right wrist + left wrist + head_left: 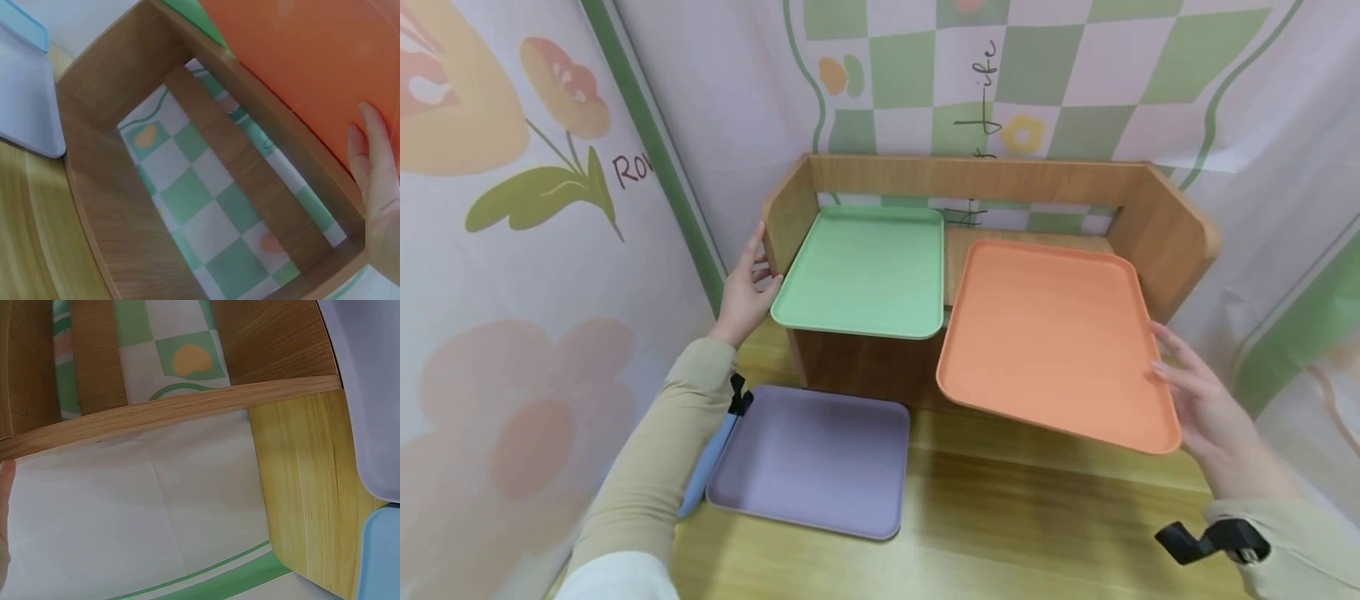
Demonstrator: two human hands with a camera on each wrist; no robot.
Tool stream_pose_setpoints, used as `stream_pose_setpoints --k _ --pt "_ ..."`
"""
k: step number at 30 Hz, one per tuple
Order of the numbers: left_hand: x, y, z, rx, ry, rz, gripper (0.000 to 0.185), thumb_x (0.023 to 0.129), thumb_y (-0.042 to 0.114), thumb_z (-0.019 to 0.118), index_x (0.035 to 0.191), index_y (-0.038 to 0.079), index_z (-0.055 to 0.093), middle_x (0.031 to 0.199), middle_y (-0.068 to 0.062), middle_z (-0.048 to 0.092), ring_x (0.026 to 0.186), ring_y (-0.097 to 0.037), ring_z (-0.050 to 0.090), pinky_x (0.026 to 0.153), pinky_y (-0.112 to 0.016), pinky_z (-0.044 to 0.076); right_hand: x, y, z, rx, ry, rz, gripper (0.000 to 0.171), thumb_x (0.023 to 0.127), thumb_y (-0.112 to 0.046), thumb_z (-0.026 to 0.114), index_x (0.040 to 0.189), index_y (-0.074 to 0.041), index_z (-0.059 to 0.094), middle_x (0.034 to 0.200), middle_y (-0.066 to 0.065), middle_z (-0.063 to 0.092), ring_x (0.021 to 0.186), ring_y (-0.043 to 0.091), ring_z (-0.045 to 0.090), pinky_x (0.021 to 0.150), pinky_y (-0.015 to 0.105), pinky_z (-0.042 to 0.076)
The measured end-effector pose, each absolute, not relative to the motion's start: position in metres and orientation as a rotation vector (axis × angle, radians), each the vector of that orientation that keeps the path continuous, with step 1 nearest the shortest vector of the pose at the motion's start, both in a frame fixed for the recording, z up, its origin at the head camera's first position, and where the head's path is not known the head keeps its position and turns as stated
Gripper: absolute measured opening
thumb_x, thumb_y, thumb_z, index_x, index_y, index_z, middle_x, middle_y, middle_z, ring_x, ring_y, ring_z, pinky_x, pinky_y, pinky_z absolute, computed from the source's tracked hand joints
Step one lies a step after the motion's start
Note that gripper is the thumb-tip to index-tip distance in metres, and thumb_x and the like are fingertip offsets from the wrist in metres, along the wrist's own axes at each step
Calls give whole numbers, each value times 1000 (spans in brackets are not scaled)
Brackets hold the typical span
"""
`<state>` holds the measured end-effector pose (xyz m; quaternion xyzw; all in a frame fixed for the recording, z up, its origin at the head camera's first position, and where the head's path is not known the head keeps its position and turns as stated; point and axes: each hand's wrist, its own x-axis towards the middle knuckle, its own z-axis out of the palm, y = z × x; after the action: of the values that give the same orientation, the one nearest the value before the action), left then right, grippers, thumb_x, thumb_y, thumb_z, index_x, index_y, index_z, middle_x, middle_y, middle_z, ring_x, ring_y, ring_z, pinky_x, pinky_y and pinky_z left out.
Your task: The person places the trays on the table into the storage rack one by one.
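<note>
An orange tray (pixel 1052 342) sits slightly askew over the right part of a wooden shelf (pixel 985 179), its front overhanging. My right hand (pixel 1213 408) grips its right edge; in the right wrist view, fingers (pixel 375 144) lie against the underside. Whether the tray rests on the shelf top, I cannot tell. A green tray (pixel 868 271) lies flat on the shelf's left part. Beside that, my left hand (pixel 745 292) touches the shelf's left side panel, thumb near the green tray's front corner. Only one fingertip (pixel 6 472) shows in the left wrist view, at the shelf edge.
On the wooden table (pixel 1000 533), a purple tray (pixel 812 462) lies in front of the shelf's left half. A blue tray (pixel 707 467) is partly hidden by my left forearm. Printed curtains (pixel 737 100) hang behind and at the sides.
</note>
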<state>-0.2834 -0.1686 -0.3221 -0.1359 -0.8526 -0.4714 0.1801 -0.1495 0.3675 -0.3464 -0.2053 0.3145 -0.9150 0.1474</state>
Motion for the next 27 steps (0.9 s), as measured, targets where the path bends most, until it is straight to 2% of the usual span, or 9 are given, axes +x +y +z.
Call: stream_pose_setpoints --k 7,13,18,27 --pt "-283 -168 -324 -391 -2413 -1336 83 92 1 55 152 37 9 127 -24 45 115 -39 56 93 -46 52 -164 367 -347 -373 1016 -2699 42 99 4 27 127 -17 49 106 14 65 89 25 67 73 37 59" --pt "-284 -171 -323 -386 -2408 -1329 83 93 2 55 151 39 9 126 -23 44 116 -38 55 96 -46 50 -179 363 -342 -298 1162 -2701 34 99 2 32 122 -17 49 108 4 58 89 18 65 72 31 58" --pt "-283 -172 -323 -413 -2392 -1319 81 93 2 54 153 34 10 128 -23 42 117 -39 54 97 -46 49 -183 362 -339 -277 1154 -2698 33 100 0 32 121 -17 49 106 3 61 86 18 66 70 30 58" --pt "-283 -170 -324 -422 -2390 -1323 81 93 1 54 153 34 9 128 -24 42 118 -40 54 97 -48 49 -165 368 -350 -417 825 -2674 36 103 -12 19 131 -18 42 113 14 61 98 28 63 80 39 56"
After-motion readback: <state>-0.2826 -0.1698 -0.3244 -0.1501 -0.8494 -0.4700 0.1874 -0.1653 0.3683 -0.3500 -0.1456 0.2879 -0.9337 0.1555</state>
